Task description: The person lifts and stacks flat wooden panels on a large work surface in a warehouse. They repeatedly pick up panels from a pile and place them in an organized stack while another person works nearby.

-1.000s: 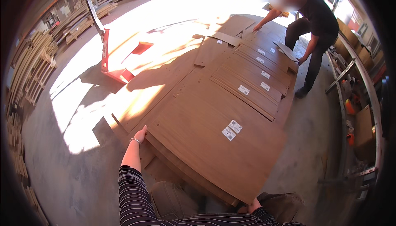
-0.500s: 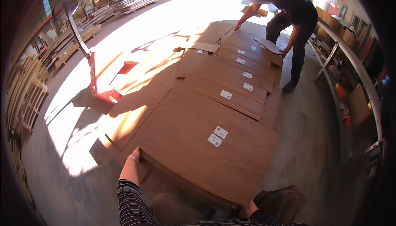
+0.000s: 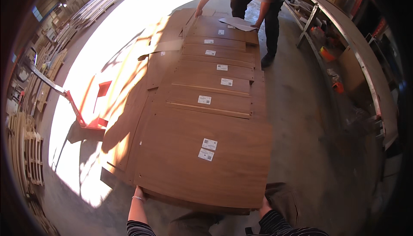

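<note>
In front of me lies a large flat brown wood panel [image 3: 172,150] with two white labels. My left hand [image 3: 140,193] grips its near left corner, fingers partly hidden under the edge. At the near right corner my right hand [image 3: 264,206] holds the same panel, its fingers mostly out of sight. Beyond it, several narrower brown boards [image 3: 211,70] with white labels lie in overlapping rows on larger panels. Another person [image 3: 258,3] bends over the far end, both hands at the far board [image 3: 206,27], beside a loose pale sheet [image 3: 238,23].
A red pallet jack [image 3: 75,109] stands left of the stack. Stacked boards and pallets [image 3: 32,154] line the left side. Along the right runs a long metal-framed rack [image 3: 340,38] with orange items beneath. Bright sunlight covers the floor at left.
My view has swung right, so the stack, jack and other person sit farther left. The panel's near edge now runs straighter across in front of me; both my hands keep hold at its corners.
</note>
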The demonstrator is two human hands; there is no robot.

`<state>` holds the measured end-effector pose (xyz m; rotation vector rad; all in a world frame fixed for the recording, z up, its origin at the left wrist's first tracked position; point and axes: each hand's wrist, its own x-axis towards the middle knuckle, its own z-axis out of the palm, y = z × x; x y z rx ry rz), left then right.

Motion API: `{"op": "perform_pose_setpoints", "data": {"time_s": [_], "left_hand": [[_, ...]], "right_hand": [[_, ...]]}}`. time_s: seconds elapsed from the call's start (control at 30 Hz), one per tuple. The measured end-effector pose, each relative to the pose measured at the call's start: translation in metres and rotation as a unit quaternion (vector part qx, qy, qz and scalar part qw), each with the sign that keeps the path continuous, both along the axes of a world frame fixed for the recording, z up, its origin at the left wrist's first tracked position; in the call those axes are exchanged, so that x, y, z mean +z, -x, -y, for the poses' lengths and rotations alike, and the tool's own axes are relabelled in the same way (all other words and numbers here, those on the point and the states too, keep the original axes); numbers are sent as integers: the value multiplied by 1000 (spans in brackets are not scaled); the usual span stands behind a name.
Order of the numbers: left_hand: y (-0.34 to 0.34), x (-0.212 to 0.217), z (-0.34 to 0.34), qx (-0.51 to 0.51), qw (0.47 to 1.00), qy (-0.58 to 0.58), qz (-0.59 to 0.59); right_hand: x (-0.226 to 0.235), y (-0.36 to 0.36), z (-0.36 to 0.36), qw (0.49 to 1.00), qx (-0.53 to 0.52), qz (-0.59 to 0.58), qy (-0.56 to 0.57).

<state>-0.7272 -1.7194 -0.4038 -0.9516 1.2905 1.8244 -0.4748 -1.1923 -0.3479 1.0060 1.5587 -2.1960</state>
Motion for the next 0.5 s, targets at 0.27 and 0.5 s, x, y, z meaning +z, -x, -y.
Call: {"op": "perform_pose_setpoints", "data": {"time_s": [0.27,0.5], "left_hand": [[-62,192,-86,-54,996,-76,12],[-118,319,-145,5,981,-191,20]], "right_hand": [[129,-43,-46,992,-106,27,56],[235,-83,-136,968,-200,-14,153]]}}
